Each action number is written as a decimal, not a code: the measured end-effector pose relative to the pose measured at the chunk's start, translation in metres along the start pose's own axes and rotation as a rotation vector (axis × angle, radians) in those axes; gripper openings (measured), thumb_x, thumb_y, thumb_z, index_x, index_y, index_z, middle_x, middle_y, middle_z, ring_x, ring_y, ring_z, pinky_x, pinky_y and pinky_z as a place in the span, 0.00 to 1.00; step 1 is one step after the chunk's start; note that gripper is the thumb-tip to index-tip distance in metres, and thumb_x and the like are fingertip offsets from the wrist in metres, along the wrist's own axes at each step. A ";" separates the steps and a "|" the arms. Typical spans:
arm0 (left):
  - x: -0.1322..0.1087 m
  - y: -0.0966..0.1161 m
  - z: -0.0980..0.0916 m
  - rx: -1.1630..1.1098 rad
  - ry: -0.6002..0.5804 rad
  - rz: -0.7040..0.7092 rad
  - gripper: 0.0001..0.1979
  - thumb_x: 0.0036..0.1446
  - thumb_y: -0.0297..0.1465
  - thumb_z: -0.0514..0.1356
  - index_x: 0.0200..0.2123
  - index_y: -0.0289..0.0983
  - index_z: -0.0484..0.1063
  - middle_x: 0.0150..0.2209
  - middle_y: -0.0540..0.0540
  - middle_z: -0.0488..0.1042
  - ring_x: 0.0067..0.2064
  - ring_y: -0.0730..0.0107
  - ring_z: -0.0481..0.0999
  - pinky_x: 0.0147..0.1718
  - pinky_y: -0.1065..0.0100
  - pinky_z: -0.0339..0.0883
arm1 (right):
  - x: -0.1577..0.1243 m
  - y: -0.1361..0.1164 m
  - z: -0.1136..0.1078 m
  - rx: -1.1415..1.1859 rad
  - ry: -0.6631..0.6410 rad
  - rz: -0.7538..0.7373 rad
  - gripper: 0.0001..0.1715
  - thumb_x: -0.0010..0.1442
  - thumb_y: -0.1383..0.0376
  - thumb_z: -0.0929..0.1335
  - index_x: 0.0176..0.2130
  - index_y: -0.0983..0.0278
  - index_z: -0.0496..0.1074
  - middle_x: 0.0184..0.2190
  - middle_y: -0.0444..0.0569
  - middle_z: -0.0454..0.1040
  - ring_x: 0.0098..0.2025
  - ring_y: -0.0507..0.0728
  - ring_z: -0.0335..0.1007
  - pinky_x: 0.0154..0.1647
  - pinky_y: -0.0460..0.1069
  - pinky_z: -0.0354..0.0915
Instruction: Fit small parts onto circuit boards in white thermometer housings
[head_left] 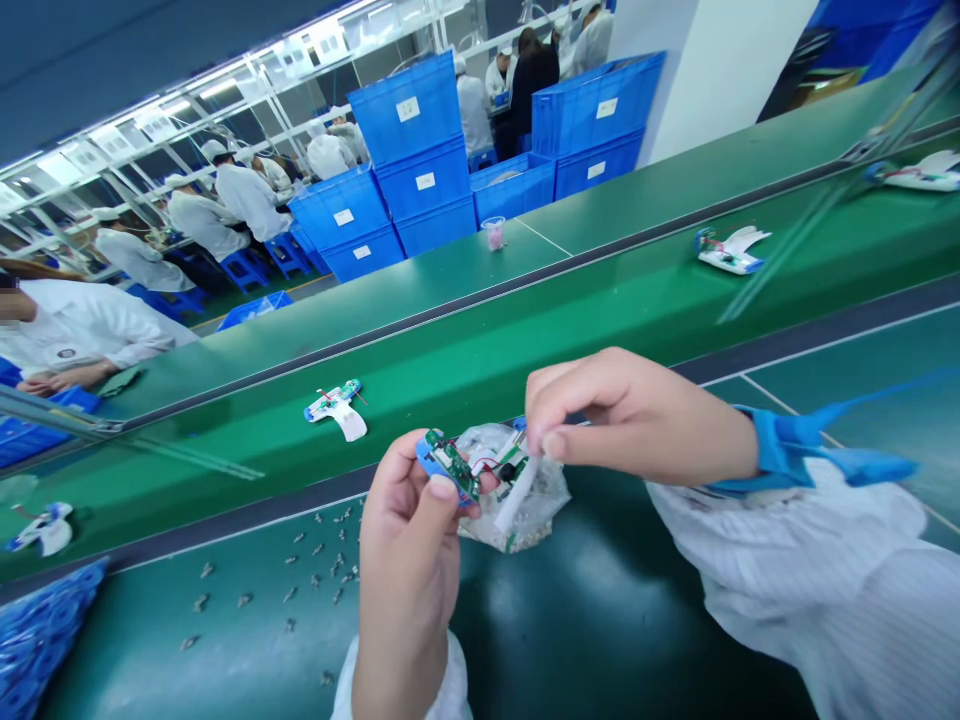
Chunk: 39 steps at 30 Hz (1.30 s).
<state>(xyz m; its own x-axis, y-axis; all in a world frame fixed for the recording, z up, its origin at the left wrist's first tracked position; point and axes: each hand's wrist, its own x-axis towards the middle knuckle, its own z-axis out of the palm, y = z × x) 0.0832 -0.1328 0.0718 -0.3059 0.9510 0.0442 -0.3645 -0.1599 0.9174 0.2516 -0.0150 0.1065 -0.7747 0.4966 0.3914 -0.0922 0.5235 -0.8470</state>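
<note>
1. The left hand (409, 570) is closed in a firm pinch on a green circuit board (448, 465), which has a blue plastic piece along one edge.
2. The right hand (637, 425) grasps the upper end of a white strip (517, 495) between thumb and forefinger, its other fingers loosely curled. Whether the strip joins the board, I cannot tell.
3. The circuit board lies between the hands, against the left hand and just beside the right fingertips. Its long axis slants from far left to near right; the strip slants the other way, from far right to near left. The left hand is nearer the board.
4. Red and black wires (489, 462) show beside the board. A clear plastic bag (544, 505) lies just behind both, holding small parts.
5. The right arm enters from the right in a white striped sleeve (795, 570) with a blue cuff (780, 450).
6. Small gray metal parts (315, 570) lie scattered on a dark green bench (187, 640) to the near left.
7. Farther out, a green conveyor belt (480, 340) carries white-and-blue assembled devices (335, 408) to the left and right.
8. Beyond it, co-workers in white smocks (225, 205) stand near stacked blue crates (409, 170).
</note>
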 end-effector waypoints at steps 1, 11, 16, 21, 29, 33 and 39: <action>0.001 0.000 -0.001 -0.016 0.000 -0.003 0.11 0.55 0.35 0.66 0.41 0.38 0.73 0.32 0.49 0.77 0.31 0.74 0.78 0.27 0.77 0.70 | -0.001 0.000 -0.004 0.013 -0.083 -0.019 0.08 0.55 0.71 0.68 0.26 0.68 0.75 0.24 0.46 0.74 0.27 0.48 0.69 0.29 0.42 0.64; 0.000 0.000 0.010 -0.100 0.092 -0.051 0.12 0.50 0.34 0.69 0.38 0.38 0.75 0.30 0.50 0.78 0.27 0.78 0.76 0.24 0.80 0.70 | 0.002 0.000 0.024 -0.244 0.098 -0.005 0.07 0.52 0.74 0.69 0.33 0.67 0.77 0.32 0.46 0.76 0.35 0.50 0.71 0.37 0.43 0.65; -0.001 -0.003 0.014 -0.071 0.155 -0.051 0.15 0.47 0.35 0.71 0.38 0.38 0.76 0.30 0.52 0.77 0.26 0.81 0.74 0.24 0.81 0.70 | 0.004 0.002 0.044 -0.238 0.153 -0.056 0.08 0.55 0.74 0.67 0.27 0.66 0.74 0.26 0.44 0.75 0.32 0.50 0.67 0.37 0.45 0.62; -0.002 -0.006 0.011 0.044 0.143 0.050 0.12 0.53 0.35 0.66 0.41 0.41 0.74 0.35 0.49 0.77 0.32 0.75 0.77 0.31 0.76 0.72 | 0.006 0.005 0.044 -0.155 0.271 -0.008 0.10 0.57 0.72 0.65 0.25 0.64 0.71 0.27 0.43 0.75 0.35 0.51 0.69 0.41 0.46 0.62; -0.013 -0.004 0.022 0.121 0.154 0.012 0.14 0.56 0.34 0.65 0.46 0.44 0.74 0.39 0.48 0.78 0.39 0.71 0.77 0.37 0.74 0.72 | 0.003 -0.002 0.043 -0.090 0.328 0.026 0.15 0.60 0.71 0.62 0.24 0.64 0.68 0.26 0.45 0.73 0.36 0.53 0.66 0.41 0.48 0.61; -0.016 -0.002 0.022 0.110 0.100 0.033 0.14 0.56 0.34 0.65 0.47 0.47 0.75 0.42 0.49 0.79 0.41 0.70 0.78 0.39 0.74 0.72 | 0.002 -0.008 0.035 -0.156 0.207 -0.043 0.15 0.58 0.73 0.64 0.22 0.64 0.70 0.19 0.42 0.69 0.30 0.51 0.61 0.39 0.48 0.59; -0.016 -0.001 0.022 0.122 0.055 0.027 0.13 0.56 0.33 0.65 0.46 0.48 0.76 0.41 0.49 0.80 0.40 0.72 0.78 0.34 0.79 0.71 | 0.001 -0.005 0.031 -0.222 0.107 -0.132 0.14 0.54 0.75 0.63 0.19 0.65 0.66 0.17 0.42 0.65 0.26 0.50 0.56 0.36 0.47 0.57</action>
<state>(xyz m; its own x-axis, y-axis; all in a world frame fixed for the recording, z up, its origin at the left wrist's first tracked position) 0.1082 -0.1420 0.0791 -0.3633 0.9303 0.0508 -0.2472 -0.1488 0.9575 0.2318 -0.0382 0.1005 -0.6936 0.4785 0.5385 -0.0389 0.7216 -0.6912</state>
